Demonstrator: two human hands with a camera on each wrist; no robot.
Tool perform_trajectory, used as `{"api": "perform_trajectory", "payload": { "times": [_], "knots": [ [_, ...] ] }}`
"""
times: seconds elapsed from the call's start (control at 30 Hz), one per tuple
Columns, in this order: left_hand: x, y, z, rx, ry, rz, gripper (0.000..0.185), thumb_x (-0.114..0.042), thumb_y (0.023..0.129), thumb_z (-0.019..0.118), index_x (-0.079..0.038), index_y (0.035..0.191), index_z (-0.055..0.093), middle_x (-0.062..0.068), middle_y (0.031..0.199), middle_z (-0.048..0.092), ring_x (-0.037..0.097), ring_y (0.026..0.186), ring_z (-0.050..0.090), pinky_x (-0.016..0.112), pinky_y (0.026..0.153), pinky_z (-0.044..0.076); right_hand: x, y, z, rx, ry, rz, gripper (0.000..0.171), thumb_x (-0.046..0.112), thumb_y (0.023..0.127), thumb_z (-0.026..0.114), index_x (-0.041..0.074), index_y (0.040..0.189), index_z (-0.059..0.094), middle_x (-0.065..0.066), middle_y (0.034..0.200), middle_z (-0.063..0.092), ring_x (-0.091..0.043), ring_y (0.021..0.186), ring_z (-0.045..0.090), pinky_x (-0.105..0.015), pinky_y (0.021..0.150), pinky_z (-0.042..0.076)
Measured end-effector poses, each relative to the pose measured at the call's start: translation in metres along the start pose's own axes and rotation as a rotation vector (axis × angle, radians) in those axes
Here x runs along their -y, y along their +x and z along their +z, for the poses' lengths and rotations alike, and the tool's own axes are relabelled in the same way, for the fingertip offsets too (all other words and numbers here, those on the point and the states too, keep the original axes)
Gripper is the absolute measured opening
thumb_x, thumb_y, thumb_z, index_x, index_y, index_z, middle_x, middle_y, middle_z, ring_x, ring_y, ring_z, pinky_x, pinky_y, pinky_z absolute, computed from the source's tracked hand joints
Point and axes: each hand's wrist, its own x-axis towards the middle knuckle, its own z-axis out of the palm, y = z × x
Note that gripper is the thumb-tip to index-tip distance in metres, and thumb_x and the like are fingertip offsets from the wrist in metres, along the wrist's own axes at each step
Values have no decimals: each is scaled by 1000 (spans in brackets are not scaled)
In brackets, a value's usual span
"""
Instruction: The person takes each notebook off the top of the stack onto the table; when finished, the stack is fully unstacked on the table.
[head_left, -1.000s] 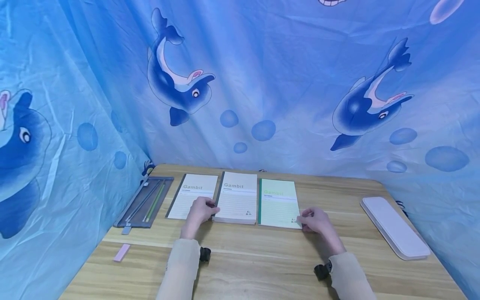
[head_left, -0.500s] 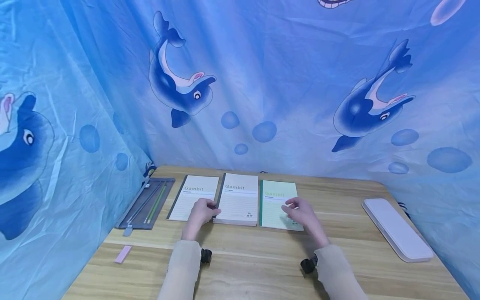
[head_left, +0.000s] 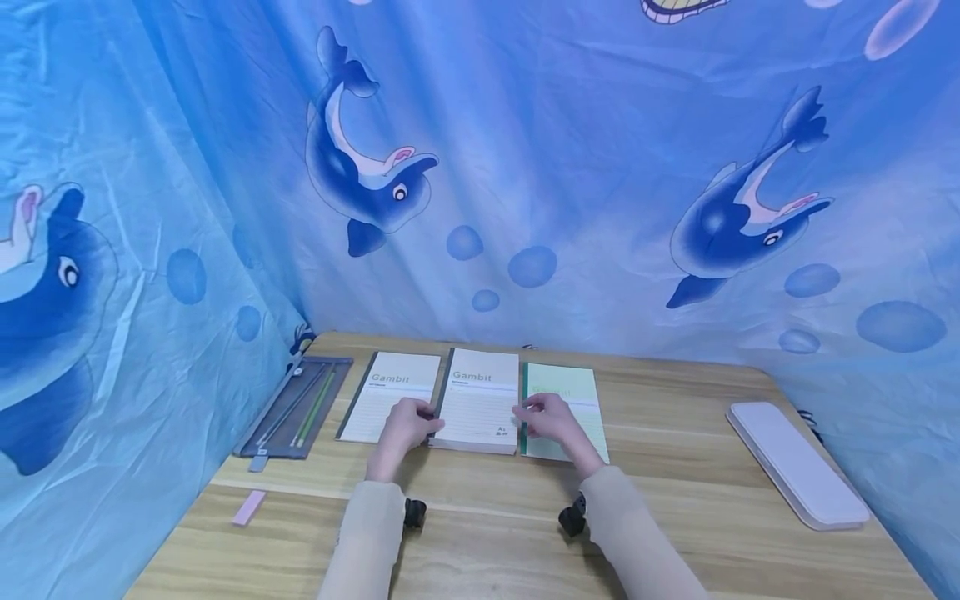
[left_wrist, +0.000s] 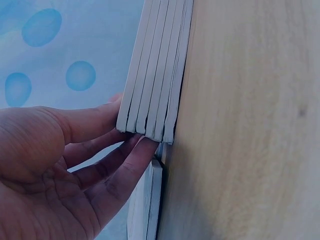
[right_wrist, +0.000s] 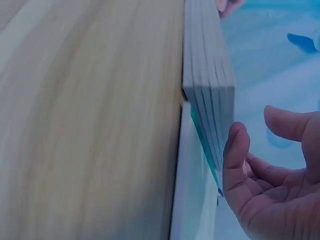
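A stack of several notebooks [head_left: 477, 400] lies mid-table, its top cover white with a dark spine. At its lower left corner is my left hand [head_left: 408, 423]; in the left wrist view the fingers [left_wrist: 122, 167] reach the spine side and the thumb lies by the top cover. My right hand [head_left: 553, 418] is over the green notebook [head_left: 581, 383], fingertips close to the stack's right side. In the right wrist view its thumb [right_wrist: 287, 123] stands apart from the fingers. Left of the stack lies a white notebook pile [head_left: 390, 387], partly behind my left hand.
A grey mesh pencil pouch [head_left: 281, 417] holding green and dark pencils lies at the left. In front of it is a pink eraser [head_left: 248, 507]. A white case [head_left: 798, 464] lies at the right. A blue dolphin-print curtain [head_left: 600, 167] hangs behind the wooden table [head_left: 487, 533].
My right hand has moved left from the green notebook's lower right corner, across its cover, to the middle stack's right side. The left hand has stayed at the stack's lower left corner.
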Motion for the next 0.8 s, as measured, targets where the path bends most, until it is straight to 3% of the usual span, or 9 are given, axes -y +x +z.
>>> {"api": "perform_trajectory", "payload": {
  "times": [0.13, 0.33, 0.43, 0.6, 0.8],
  "knots": [
    [-1, -2, 0, -2, 4, -2, 35, -8, 85, 76, 9, 115, 67, 18, 101, 69, 27, 88, 66, 39, 76, 55, 4, 1, 11, 3, -51, -5, 43, 24, 95, 68, -10, 121, 62, -7, 79, 63, -17, 65, 65, -30, 64, 55],
    [-2, -1, 1, 1, 6, 2, 32, -7, 84, 77, 8, 111, 69, 15, 96, 71, 24, 82, 65, 36, 71, 55, 5, -2, 19, -22, -122, -57, 25, 23, 92, 71, -2, 92, 68, -3, 61, 55, -16, 53, 55, -27, 53, 43],
    [-2, -1, 1, 1, 4, 1, 30, -8, 85, 76, 7, 110, 70, 13, 92, 71, 21, 76, 64, 33, 65, 54, 5, -5, 20, -31, -136, -79, 22, 21, 89, 73, 1, 85, 67, -2, 58, 55, -16, 50, 52, -27, 51, 41],
    [-2, 0, 1, 2, 7, -2, 28, -8, 85, 76, 7, 109, 71, 12, 89, 70, 20, 72, 63, 31, 60, 52, 6, -5, 22, -34, -143, -76, 19, 18, 88, 75, 2, 84, 67, -2, 56, 56, -14, 48, 53, -26, 50, 40],
    [-3, 1, 2, 10, 18, -5, 32, -10, 85, 76, 7, 111, 69, 14, 94, 70, 21, 77, 64, 34, 65, 54, 6, -4, 22, -53, -163, -59, 17, 16, 89, 73, 2, 84, 67, 0, 56, 54, -12, 47, 48, -25, 49, 37]
  ]
}}
